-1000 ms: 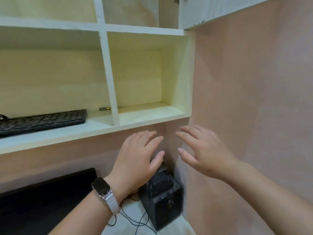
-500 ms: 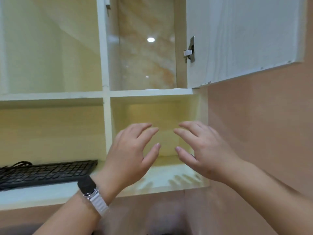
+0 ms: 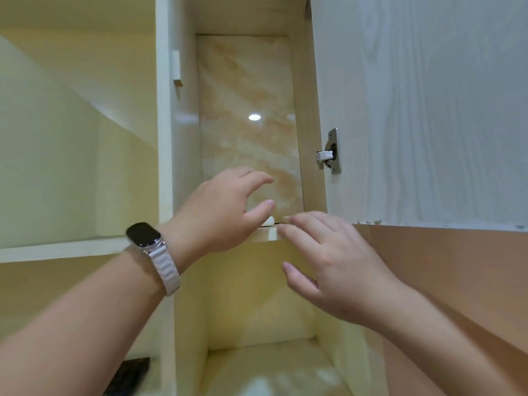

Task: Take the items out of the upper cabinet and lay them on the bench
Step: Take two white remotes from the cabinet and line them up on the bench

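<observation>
The upper cabinet (image 3: 245, 110) stands open, with a marbled back panel and its white door (image 3: 428, 110) swung out to the right. A small white item (image 3: 269, 221) lies on the cabinet's shelf edge (image 3: 268, 234), mostly hidden. My left hand (image 3: 220, 207), with a watch on the wrist, reaches over that shelf edge with spread, relaxed fingers and holds nothing. My right hand (image 3: 337, 267) is raised just below and right of the shelf edge, fingers extended toward the white item, and is empty.
A tall open compartment (image 3: 71, 138) lies to the left. Under the shelf is a lower cubby (image 3: 263, 324). A black keyboard (image 3: 128, 375) shows at the bottom left. A metal hinge (image 3: 331, 152) sits on the door. The pink wall (image 3: 457, 281) is on the right.
My view has tilted up from the bench area to the upper cabinet. Both hands have risen from below the lower shelf to the upper cabinet's shelf edge.
</observation>
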{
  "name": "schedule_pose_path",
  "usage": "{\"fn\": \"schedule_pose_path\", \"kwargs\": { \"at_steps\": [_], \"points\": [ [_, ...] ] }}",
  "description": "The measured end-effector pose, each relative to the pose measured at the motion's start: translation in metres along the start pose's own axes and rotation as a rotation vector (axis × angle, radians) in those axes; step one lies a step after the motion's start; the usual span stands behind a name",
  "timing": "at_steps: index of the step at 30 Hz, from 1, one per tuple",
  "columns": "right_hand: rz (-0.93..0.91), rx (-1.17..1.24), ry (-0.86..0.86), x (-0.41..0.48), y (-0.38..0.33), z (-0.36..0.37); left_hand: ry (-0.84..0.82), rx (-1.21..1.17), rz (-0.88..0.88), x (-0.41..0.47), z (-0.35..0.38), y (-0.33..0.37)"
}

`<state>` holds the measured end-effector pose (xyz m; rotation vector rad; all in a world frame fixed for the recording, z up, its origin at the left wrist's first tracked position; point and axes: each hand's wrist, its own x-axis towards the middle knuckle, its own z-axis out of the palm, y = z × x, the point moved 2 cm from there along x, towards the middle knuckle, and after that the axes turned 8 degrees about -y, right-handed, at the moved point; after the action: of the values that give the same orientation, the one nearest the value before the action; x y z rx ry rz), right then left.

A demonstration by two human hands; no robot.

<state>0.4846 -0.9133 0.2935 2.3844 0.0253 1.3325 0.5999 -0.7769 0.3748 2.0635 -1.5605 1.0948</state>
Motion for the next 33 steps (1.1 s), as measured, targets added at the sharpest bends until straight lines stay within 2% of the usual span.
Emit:
{"fn": "schedule_pose_path", "kwargs": {
  "at_steps": [8,11,15,23,26,33],
  "points": [
    [-0.044,0.043,0.112,-0.004,0.004,0.025,-0.621,0.184,-0.239,0.066,0.022,-0.001],
    [-0.029,0.058,0.14,-0.004,0.003,0.029,-0.74,0.255,-0.367,0.078,0.028,0.001],
    [-0.032,0.056,0.167,-0.003,0.003,0.032,-0.876,0.191,-0.492,0.083,0.037,-0.003],
    [-0.04,0.048,0.206,-0.003,0.003,0.037,-0.86,0.132,-0.549,0.088,0.044,-0.001],
    [-0.051,0.059,0.218,-0.003,0.005,0.036,-0.83,0.24,-0.526,0.087,0.039,-0.005],
    [-0.042,0.073,0.159,-0.004,0.004,0.031,-0.592,0.363,-0.452,0.073,0.031,-0.005]
  ]
}}
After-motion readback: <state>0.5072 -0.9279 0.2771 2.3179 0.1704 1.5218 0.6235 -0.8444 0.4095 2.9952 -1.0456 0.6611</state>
